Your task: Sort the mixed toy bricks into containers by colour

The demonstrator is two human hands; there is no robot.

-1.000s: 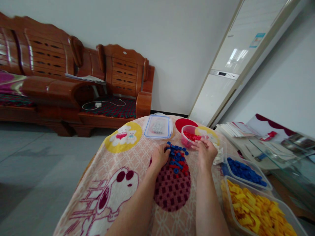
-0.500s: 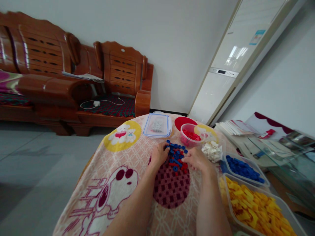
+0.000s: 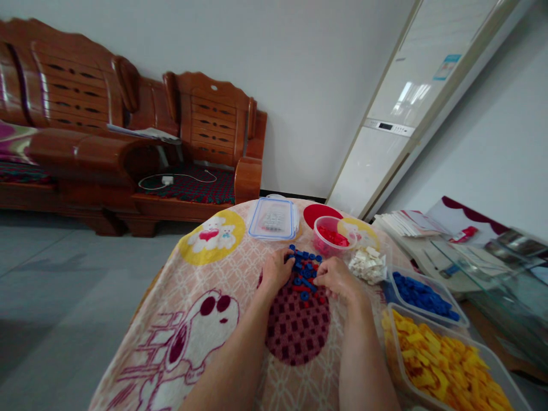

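A small heap of blue and red plastic building pieces [image 3: 306,276] lies on the tablecloth between my two hands. At the heap's left edge, my left hand [image 3: 277,269] has its fingers bent inward, thumb against the blue pieces. My right hand [image 3: 337,278] is on the right side, fingers curled and thumb and forefinger close together at the pieces. What either hand's fingertips hold is too small and partly hidden to make out. Round discs and short bars show among the pieces.
Behind the heap are a clear lid with blue trim [image 3: 274,219] and a round tub of red pieces [image 3: 319,242]. To the right are white pieces [image 3: 368,265], a box of blue pieces [image 3: 423,294] and a box of yellow pieces [image 3: 449,359]. A wooden sofa [image 3: 214,131] stands beyond.
My right hand has shifted slightly left over the heap, covering some pieces on its right side. The left hand stays nearly in place.
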